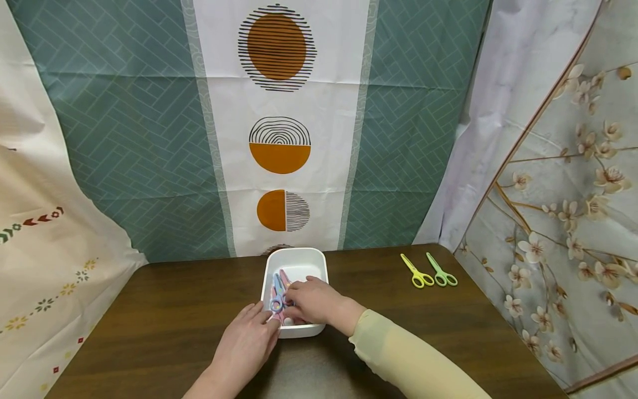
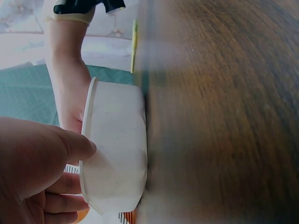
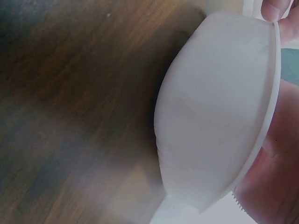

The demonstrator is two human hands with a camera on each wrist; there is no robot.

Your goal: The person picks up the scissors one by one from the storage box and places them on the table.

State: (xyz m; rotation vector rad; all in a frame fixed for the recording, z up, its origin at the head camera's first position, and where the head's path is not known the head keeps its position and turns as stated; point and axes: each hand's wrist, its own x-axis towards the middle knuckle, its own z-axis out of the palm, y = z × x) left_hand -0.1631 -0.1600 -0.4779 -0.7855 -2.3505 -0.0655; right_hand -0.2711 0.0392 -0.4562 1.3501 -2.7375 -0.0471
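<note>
A white bin point(image 1: 301, 331) with rounded corners sits on the table, holding blue scissors point(image 1: 278, 284) and pink scissors point(image 1: 284, 277). My left hand point(image 1: 246, 339) grips the bin's near left rim; in the left wrist view the thumb presses the outer wall of the bin point(image 2: 117, 144) while the fingers lie over the rim. Reaching in over the right side, my right hand point(image 1: 319, 302) has its fingers down among the scissors. Its fingertips are partly hidden, and the bin wall point(image 3: 210, 107) blocks them in the right wrist view, so any hold cannot be made out.
Yellow scissors point(image 1: 417, 272) and green scissors point(image 1: 441, 271) lie side by side at the table's far right. A patterned curtain point(image 1: 279, 111) hangs along the back edge of the brown wooden table point(image 1: 189, 310). Floral cloth point(image 1: 558, 249) borders the right side.
</note>
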